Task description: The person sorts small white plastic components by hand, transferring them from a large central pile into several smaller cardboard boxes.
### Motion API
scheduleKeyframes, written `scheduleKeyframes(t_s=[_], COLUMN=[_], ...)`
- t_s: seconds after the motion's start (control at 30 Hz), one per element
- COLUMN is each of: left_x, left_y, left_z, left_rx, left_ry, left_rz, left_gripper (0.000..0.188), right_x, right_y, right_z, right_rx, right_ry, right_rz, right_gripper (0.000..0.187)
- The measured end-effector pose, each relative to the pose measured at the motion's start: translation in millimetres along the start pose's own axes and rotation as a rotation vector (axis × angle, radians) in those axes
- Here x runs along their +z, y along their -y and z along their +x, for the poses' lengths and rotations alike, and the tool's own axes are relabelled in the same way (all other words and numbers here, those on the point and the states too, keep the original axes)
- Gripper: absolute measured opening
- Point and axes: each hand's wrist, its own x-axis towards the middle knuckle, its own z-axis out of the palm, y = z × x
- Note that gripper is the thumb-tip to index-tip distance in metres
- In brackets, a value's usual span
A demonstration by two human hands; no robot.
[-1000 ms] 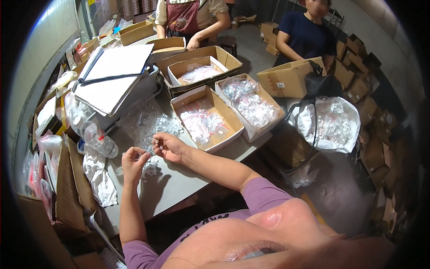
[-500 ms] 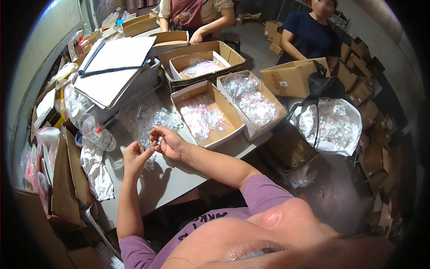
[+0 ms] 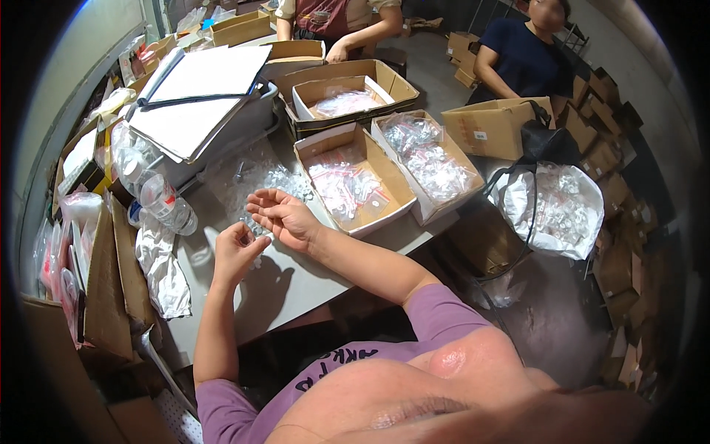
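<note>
Small white plastic pieces (image 3: pixel 285 180) lie in a loose pile on and beside a clear plastic bag (image 3: pixel 235 172) on the table. Over the near end of this pile, my right hand (image 3: pixel 288 222) is open, palm turned partly up and fingers stretched toward the left. My left hand (image 3: pixel 235 253) is just left of it, fingers loosely curled and thumb apart from them. No piece can be made out in either hand, and the two hands do not touch. Right of the pile, a cardboard tray (image 3: pixel 392 185) holds small clear bags with red strips and white pieces (image 3: pixel 344 189).
Another tray (image 3: pixel 473 176) of filled bags adjoins it, with a larger box (image 3: pixel 403 76) behind. Papers (image 3: pixel 203 78) top a grey bin. Plastic cups (image 3: pixel 166 203) and white cloth (image 3: pixel 159 277) are left. A white sack (image 3: pixel 503 194) stands off the table's right side. Two people are beyond.
My right hand's fingers have uncurled and spread. My left thumb and fingers have come apart, and the hands have separated slightly. The whole view has shifted a little.
</note>
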Motion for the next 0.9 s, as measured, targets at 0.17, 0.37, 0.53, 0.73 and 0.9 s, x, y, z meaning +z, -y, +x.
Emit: scheduleKeyframes(t_s=[0.17,0.37,0.53,0.73,0.9], left_x=[2.8,5.3,-0.2,-2.7,-4.4], left_y=[-3.7,-4.0,-1.6,-16.2,-17.6], left_z=[-2.8,-6.4,-8.1,-10.2,-10.7], left_rx=[0.003,-0.003,-0.019,-0.03,-0.023], left_ry=[0.007,0.044,0.058,0.039,0.025], left_rz=[0.034,0.045,0.04,0.05,0.067], left_gripper=[0.032,0.032,0.03,0.029,0.028], right_x=[2.8,-0.8,-0.1,5.4,6.7], right_y=[-0.5,-0.9,-0.6,1.0,0.1], right_z=[-1.3,0.7,0.5,-2.7,-2.6], right_rx=[-0.001,0.044,0.069,0.088,0.069], right_ry=[-0.002,-0.021,-0.036,-0.025,-0.038], right_rz=[-0.038,-0.066,-0.06,-0.055,-0.095], right_gripper=[0.025,0.021,0.021,0.021,0.021])
